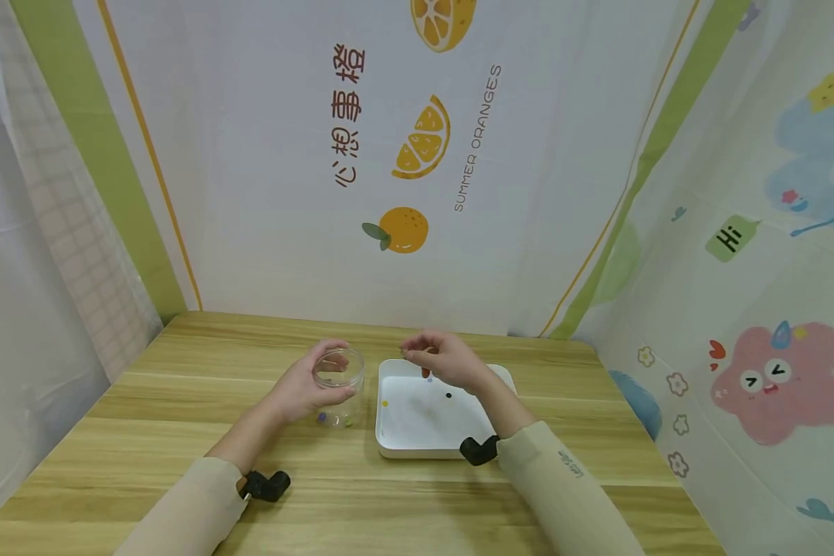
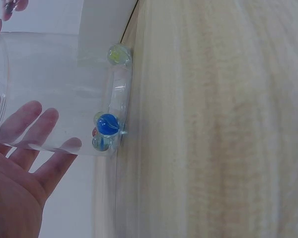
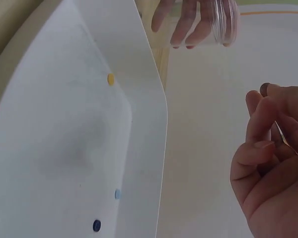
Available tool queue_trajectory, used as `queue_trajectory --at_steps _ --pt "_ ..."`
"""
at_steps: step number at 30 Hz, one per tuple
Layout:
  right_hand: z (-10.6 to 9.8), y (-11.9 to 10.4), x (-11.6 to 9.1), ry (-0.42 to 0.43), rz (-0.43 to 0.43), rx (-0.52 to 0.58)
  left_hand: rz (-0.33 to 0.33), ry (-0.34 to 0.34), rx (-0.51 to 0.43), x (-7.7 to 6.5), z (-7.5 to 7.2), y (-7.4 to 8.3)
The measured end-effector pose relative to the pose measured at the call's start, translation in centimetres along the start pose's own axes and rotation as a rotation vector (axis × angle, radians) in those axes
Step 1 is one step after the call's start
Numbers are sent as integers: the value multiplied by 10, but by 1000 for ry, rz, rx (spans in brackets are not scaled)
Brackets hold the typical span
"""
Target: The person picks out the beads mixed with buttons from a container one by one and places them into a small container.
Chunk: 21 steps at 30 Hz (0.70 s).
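My left hand [image 1: 307, 388] grips a clear jar [image 1: 347, 398] near its open rim, with the thumb and fingers round its sides. Several glass marbles lie at the jar's bottom, among them a blue marble [image 2: 108, 124] and a yellow-green marble [image 2: 118, 54]. Over the back edge of a white tray [image 1: 417, 452], my right hand [image 1: 452, 361] pinches a small dark round piece [image 3: 264, 89] between thumb and fingertip. Its kind is hard to make out. On the tray floor are a yellow disc [image 3: 111, 79], a light blue disc [image 3: 117, 194] and a dark disc [image 3: 97, 225].
Both jar and tray are at the far half of a wooden table [image 1: 361, 502], the tray right of the jar. A printed curtain [image 1: 271, 193] hangs behind the table, and another patterned curtain [image 1: 750, 309] borders it on the right. Black camera mounts sit on both wrists.
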State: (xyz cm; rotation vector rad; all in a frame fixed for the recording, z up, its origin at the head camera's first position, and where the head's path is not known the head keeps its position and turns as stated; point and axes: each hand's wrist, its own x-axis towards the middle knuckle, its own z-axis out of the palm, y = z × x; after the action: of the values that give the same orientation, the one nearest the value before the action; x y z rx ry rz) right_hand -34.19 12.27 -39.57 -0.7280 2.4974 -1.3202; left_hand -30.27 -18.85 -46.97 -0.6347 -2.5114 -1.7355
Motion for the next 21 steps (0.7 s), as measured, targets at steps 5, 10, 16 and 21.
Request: queue_trajectory --at_steps 5,10,16,21 --pt "12 -9 5 0 -45 -22 -3 0 -6 0 0 1" --pt "25 -17 11 10 -70 -22 -8 -5 -17 0 -1 1" --pt "39 -24 19 12 -93 0 -8 -15 -16 0 0 -1" --pt "49 -26 24 0 -108 4 -5 -23 -24 0 -1 -1"
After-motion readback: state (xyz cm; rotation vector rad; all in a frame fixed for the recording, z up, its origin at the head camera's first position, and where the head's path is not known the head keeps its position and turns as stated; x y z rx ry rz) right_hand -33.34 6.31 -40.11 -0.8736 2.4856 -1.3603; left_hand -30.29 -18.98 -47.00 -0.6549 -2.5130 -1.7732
